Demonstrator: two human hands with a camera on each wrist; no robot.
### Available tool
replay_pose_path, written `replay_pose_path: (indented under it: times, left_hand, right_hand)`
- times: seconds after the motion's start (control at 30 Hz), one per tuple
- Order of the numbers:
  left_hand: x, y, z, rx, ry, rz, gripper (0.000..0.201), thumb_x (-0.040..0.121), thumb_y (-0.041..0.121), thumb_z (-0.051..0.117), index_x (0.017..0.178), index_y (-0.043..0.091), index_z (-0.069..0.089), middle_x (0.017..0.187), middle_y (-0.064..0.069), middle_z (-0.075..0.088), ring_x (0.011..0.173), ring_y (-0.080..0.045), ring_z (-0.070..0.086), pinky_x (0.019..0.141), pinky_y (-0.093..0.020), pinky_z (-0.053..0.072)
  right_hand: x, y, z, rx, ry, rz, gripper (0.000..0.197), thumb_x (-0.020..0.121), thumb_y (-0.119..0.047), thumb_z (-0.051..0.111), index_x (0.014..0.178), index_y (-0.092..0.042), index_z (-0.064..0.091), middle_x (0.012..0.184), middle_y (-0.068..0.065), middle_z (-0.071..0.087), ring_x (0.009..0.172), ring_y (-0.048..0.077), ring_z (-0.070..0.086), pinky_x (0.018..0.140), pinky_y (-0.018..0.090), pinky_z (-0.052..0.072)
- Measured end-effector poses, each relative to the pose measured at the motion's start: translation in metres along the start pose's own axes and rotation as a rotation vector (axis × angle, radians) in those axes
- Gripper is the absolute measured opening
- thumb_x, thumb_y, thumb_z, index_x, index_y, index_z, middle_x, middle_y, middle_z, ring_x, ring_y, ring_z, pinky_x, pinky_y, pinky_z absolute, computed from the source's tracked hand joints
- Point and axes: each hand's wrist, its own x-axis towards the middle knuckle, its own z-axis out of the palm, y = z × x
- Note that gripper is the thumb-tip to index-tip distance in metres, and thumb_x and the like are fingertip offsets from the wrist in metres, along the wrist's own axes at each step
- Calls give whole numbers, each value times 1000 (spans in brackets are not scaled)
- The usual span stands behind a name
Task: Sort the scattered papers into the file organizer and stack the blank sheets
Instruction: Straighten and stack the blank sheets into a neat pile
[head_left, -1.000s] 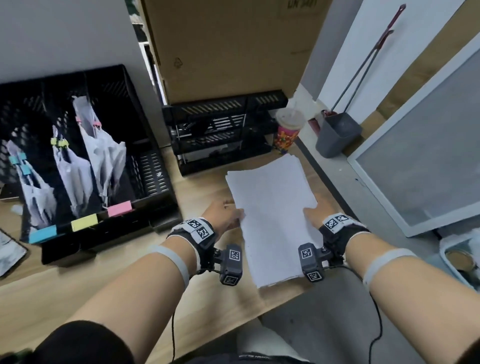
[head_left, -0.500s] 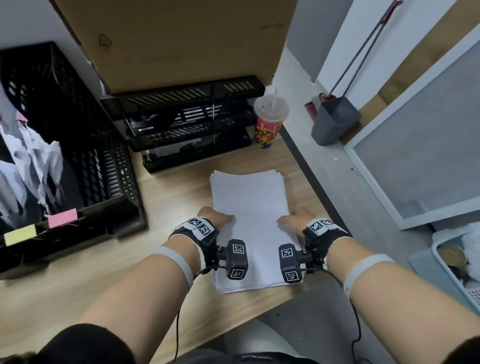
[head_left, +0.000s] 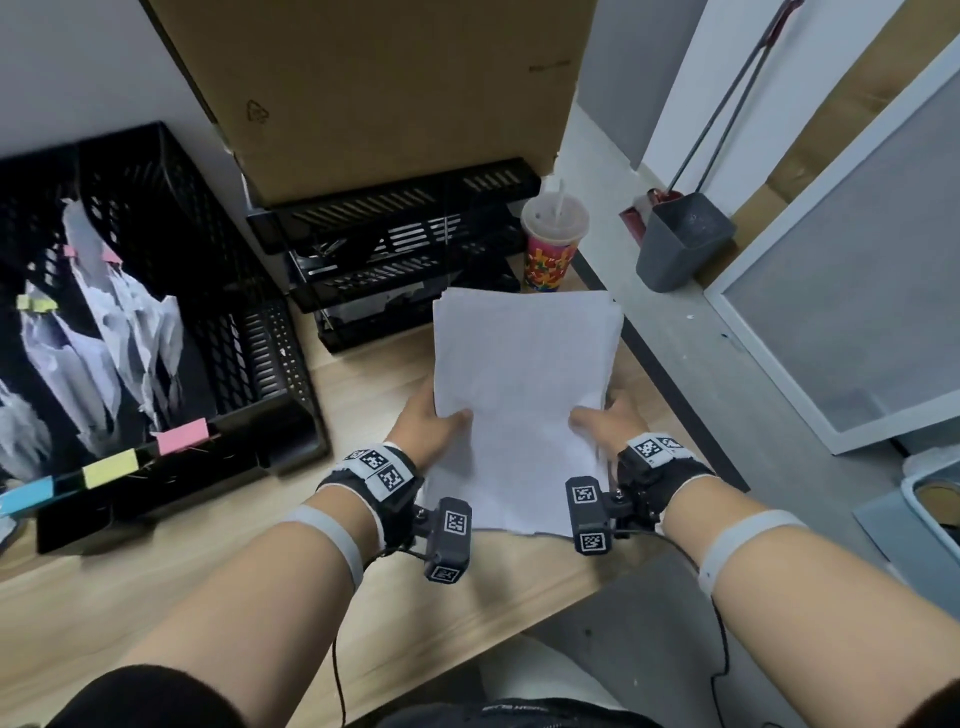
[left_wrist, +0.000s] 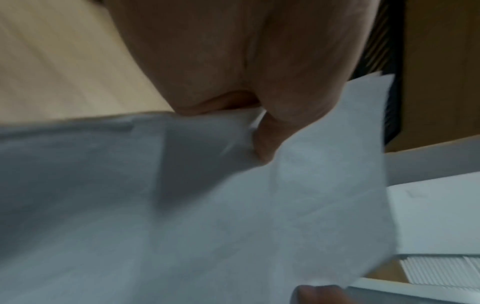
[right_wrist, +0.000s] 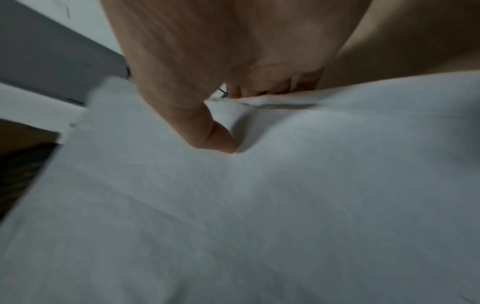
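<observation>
A stack of blank white sheets (head_left: 524, 384) is held up off the wooden desk (head_left: 218, 561), tilted towards me. My left hand (head_left: 434, 428) grips its left edge, thumb on top and fingers hidden beneath. My right hand (head_left: 605, 423) grips the right edge the same way. In the left wrist view the stack of blank sheets (left_wrist: 298, 195) bends under my thumb; in the right wrist view my thumb presses into the sheets (right_wrist: 259, 205). The black file organizer (head_left: 171, 332) at the left holds crumpled papers behind blue, yellow and pink labels.
Black stacked letter trays (head_left: 400, 249) stand behind the sheets, under a big cardboard box (head_left: 384, 83). A colourful lidded cup (head_left: 551, 244) sits beside them. The desk's right edge drops to a grey floor with a dustpan (head_left: 680, 239) and a white-framed panel (head_left: 852, 291).
The stack lay flat on the desk with my hands at its sides; now both hands grip its edges and have lifted it, tilted up. The head view has swung left.
</observation>
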Motion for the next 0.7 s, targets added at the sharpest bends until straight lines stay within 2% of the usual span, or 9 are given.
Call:
replay_pose_path:
  times: [0.07, 0.13, 0.23, 0.3, 0.37, 0.47, 0.5, 0.6, 0.7]
  left_hand:
    - [-9, 26, -10, -114, 50, 108, 50, 83, 10, 66, 131, 20, 58, 122, -2, 72, 112, -25, 69, 98, -47, 55]
    - [-14, 53, -21, -192, 106, 220, 46, 82, 8, 69, 126, 18, 60, 122, -6, 71, 111, -25, 67, 98, -44, 54]
    - [-24, 81, -36, -207, 140, 362, 37, 78, 19, 78, 114, 22, 67, 116, -6, 73, 108, -27, 69, 95, -42, 56]
    - [-31, 80, -42, -172, 127, 370, 38, 77, 23, 83, 113, 27, 69, 114, -2, 75, 108, -25, 70, 93, -40, 56]
    - [-33, 65, -44, -155, 97, 329, 44, 76, 25, 85, 117, 28, 68, 115, 0, 75, 108, -21, 70, 92, -40, 57]
    - [-30, 35, -45, -151, 107, 241, 39, 76, 27, 85, 112, 29, 70, 112, -1, 76, 106, -22, 71, 93, -47, 57]
    - [-28, 30, -45, -150, 130, 211, 34, 76, 29, 84, 108, 27, 71, 109, -1, 76, 105, -23, 71, 94, -50, 56]
    - [-23, 23, -45, -116, 173, 166, 23, 79, 37, 78, 97, 24, 75, 105, -5, 77, 105, -29, 70, 96, -55, 54]
    - [-23, 28, -55, -131, 158, 179, 37, 76, 43, 78, 99, 14, 76, 108, -14, 75, 110, -40, 66, 98, -60, 50]
  right_hand:
    - [-17, -28, -3, 116, 29, -172, 33, 76, -7, 62, 108, -12, 56, 106, 15, 69, 91, 30, 67, 86, 42, 56]
    - [-40, -60, -6, 159, 97, -310, 20, 77, -9, 60, 97, -11, 64, 99, 11, 71, 91, 29, 66, 83, 39, 54]
    - [-67, -86, -6, 272, 181, -440, 16, 79, -7, 61, 94, -4, 66, 81, 4, 68, 76, 19, 62, 60, 22, 50]
    - [-78, -82, 2, 276, 141, -423, 10, 80, -5, 62, 89, -8, 67, 75, 0, 67, 72, 15, 64, 49, 13, 47]
    - [-78, -63, 12, 176, 43, -328, 6, 82, -7, 66, 79, -12, 65, 79, 4, 68, 77, 19, 67, 54, 20, 49]
    - [-67, -36, 22, -25, -68, -248, 9, 81, -15, 69, 75, -15, 64, 95, 12, 71, 92, 30, 67, 75, 36, 56]
    - [-64, -33, 23, -86, -110, -231, 8, 82, -21, 70, 82, -17, 64, 100, 10, 71, 95, 29, 66, 78, 36, 55]
    - [-63, -37, 19, -263, -169, -203, 32, 83, -35, 70, 111, -24, 60, 106, 2, 64, 96, 21, 58, 78, 28, 46]
    - [-66, -51, 13, -378, -254, -263, 50, 79, -39, 75, 122, -20, 58, 117, 1, 66, 106, 23, 61, 91, 33, 49]
